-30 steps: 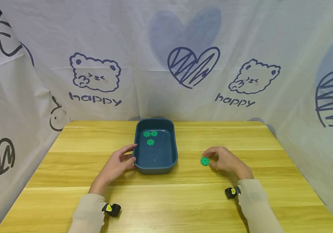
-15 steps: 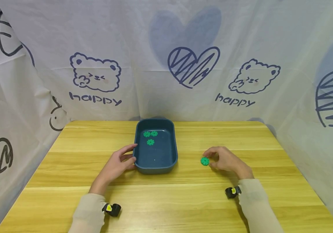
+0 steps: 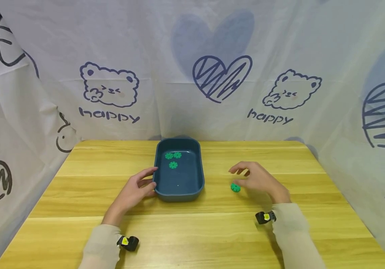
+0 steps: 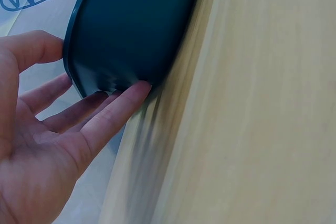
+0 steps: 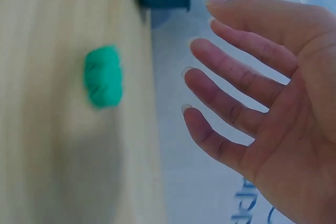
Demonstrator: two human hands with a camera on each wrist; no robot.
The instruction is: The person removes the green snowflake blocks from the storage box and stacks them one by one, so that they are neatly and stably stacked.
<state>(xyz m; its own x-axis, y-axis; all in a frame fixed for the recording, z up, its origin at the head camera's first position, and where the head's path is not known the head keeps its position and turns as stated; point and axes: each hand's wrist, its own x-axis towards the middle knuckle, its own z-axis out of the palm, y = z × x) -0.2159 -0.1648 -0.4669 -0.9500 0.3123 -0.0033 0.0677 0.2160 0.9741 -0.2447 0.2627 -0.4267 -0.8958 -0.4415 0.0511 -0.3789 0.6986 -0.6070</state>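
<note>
My left hand (image 3: 135, 190) rests against the left side of a dark blue rectangular bin (image 3: 179, 197), fingers fairly straight. In the left wrist view its thumb touches the rim of the bin (image 4: 131, 24) while the other fingers lie along the wall. Inside the bin's far half lie three green notched snowflake discs, one of them nearest the front (image 3: 173, 165). My right hand (image 3: 258, 180) hovers over the table with loosely bent fingers, holding nothing. A green notched piece (image 3: 235, 188) is on the table just below its thumb; in the right wrist view this piece (image 5: 103, 76) looks thick and blurred, apart from the fingers.
The wooden table (image 3: 192, 239) ends at the back against a white curtain (image 3: 165, 56) printed with hearts and bears. A black wrist camera (image 3: 128, 243) is strapped to the left sleeve, another black camera (image 3: 265, 217) to the right one.
My right hand has let go of the green notched piece and risen off it, its fingers spreading apart. The piece stays on the table. The left hand and bin have not moved.
</note>
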